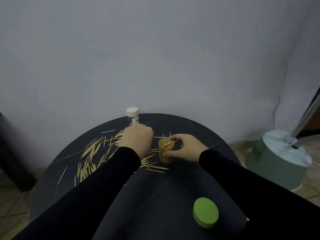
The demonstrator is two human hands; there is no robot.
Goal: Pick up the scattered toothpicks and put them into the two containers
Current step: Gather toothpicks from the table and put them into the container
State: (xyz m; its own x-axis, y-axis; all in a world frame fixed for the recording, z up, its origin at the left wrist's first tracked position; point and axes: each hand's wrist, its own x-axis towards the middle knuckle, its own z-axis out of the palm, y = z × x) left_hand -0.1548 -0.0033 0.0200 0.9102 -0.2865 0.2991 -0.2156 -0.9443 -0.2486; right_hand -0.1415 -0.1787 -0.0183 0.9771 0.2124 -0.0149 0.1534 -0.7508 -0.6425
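Note:
Several loose toothpicks (94, 151) lie scattered over the left and middle of the dark round table (173, 187). A clear container (165, 154) packed with upright toothpicks stands at the table's middle. My right hand (186, 147) grips this container, thumb low on its front and fingers curled over its rim, where a toothpick lies across. My left hand (136, 138) is lowered over the scattered toothpicks with fingers curled down; its fingertips are hidden. Behind it stands a second clear container with a white cap (132, 116).
A green round lid (205, 214) lies on the table's near right. A pale green appliance base (278, 158) stands on the floor to the right. The wall runs right behind the table. A dark object stands at the far left (12, 153).

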